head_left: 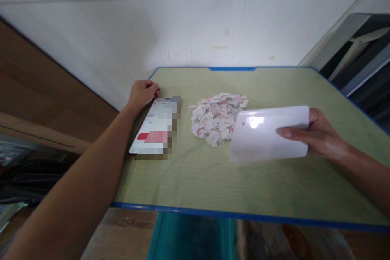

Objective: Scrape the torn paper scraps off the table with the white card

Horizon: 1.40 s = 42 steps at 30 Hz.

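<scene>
Head view, only camera. Right hand [323, 134] grasps a white sheet [265, 138] by its right end, thumb on the shiny face, other fingers behind. Sheet's long axis runs left-right across the table [274, 195], in line with the grip; its free end points left, toward a heap of torn paper scraps [215, 118]. That end covers the heap's right edge from this angle; touching or just above, cannot tell.

Heap lies mid-table, left of the right hand and beyond its fingertips, with the sheet spanning the gap. Scraps loose, low mound, roughly round, no clear long axis.

Left hand [144, 92] at the table's left edge, fingers curled, just beside the top end of a phone [152, 126]; whether it grips anything, cannot tell. Phone lies between left forearm and heap.
</scene>
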{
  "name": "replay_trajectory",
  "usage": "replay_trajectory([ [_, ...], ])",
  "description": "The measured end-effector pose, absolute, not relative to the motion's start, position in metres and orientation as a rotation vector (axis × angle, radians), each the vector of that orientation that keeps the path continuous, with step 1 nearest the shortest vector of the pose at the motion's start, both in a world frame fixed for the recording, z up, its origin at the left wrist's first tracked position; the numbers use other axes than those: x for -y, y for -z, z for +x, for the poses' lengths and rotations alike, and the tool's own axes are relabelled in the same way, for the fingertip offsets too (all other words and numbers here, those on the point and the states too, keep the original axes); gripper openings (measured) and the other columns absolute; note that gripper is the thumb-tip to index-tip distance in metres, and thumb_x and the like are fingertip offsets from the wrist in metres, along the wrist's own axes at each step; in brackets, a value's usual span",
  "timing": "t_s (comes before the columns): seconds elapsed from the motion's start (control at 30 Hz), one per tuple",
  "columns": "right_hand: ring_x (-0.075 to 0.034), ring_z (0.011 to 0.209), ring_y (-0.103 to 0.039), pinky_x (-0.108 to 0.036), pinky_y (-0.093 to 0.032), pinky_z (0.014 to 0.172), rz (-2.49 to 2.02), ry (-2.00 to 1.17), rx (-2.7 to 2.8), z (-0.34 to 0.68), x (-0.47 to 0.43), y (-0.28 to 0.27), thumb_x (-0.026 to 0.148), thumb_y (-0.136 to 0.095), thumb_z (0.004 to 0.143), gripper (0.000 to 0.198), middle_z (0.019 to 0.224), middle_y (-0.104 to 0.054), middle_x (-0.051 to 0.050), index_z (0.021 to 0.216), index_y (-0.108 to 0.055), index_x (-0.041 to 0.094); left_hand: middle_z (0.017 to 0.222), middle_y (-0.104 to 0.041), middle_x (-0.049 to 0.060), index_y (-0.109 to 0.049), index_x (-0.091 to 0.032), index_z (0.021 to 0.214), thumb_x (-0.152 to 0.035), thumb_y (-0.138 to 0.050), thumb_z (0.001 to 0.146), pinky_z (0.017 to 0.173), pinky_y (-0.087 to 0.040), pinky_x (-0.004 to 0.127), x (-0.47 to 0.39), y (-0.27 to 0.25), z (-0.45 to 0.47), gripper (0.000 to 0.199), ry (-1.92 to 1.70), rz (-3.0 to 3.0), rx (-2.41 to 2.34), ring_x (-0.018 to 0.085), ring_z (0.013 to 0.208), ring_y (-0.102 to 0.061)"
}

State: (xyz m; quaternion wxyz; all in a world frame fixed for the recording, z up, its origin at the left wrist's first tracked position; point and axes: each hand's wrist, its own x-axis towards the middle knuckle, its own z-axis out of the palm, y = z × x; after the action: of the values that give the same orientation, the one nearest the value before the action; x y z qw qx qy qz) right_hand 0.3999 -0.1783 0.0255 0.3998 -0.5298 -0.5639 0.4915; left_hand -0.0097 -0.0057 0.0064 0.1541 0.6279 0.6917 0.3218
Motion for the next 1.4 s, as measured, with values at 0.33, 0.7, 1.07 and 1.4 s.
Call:
replay_trajectory([
  [0.33, -0.015, 0.061, -0.069, -0.023, -0.058, 0.055, -1.270, -1.481, 1.566, 0.386, 0.183, -0.016, 0.028, -0.088, 0.064, 0.021, 0.078, -0.078, 0.000, 0.083, -0.082, 0.023, 0.066, -0.057, 0.002, -0.062, -0.015, 0.073, -0.023, -0.054, 0.075, 0.061, -0.038, 0.026, 0.008, -0.009, -0.007, 0.011, -0.909, 1.779, -1.987, 0.014, 0.062, -0.050],
  [0.7, -0.012, 0.055, -0.065, -0.018, -0.052, 0.051, -1.308, -1.500, 1.497, 0.394, 0.182, -0.023, 0.024, -0.087, 0.064, 0.015, 0.070, -0.076, -0.002, 0.077, -0.082, 0.017, 0.064, -0.056, 0.001, -0.062, -0.015, 0.072, -0.022, -0.054, 0.075, 0.058, -0.038, 0.026, 0.004, -0.004, -0.011, 0.011, -0.935, 1.794, -1.972, 0.013, 0.060, -0.050],
  [1.07, -0.013, 0.057, -0.067, -0.019, -0.054, 0.051, -1.274, -1.437, 1.484, 0.379, 0.183, -0.021, 0.027, -0.090, 0.061, 0.018, 0.072, -0.076, 0.002, 0.077, -0.082, 0.023, 0.060, -0.055, 0.000, -0.062, -0.014, 0.070, -0.019, -0.054, 0.077, 0.057, -0.035, 0.023, -0.001, 0.001, -0.013, 0.012, -1.003, 1.782, -1.960, 0.011, 0.058, -0.049],
  [1.4, -0.011, 0.056, -0.062, -0.019, -0.052, 0.051, -1.263, -1.709, 1.568, 0.370, 0.198, -0.018, 0.025, -0.090, 0.060, 0.021, 0.071, -0.073, 0.002, 0.080, -0.081, 0.022, 0.059, -0.054, 0.000, -0.063, -0.014, 0.070, -0.018, -0.056, 0.077, 0.056, -0.035, 0.024, 0.000, -0.001, -0.012, 0.011, -0.993, 1.781, -1.966, 0.011, 0.056, -0.048],
])
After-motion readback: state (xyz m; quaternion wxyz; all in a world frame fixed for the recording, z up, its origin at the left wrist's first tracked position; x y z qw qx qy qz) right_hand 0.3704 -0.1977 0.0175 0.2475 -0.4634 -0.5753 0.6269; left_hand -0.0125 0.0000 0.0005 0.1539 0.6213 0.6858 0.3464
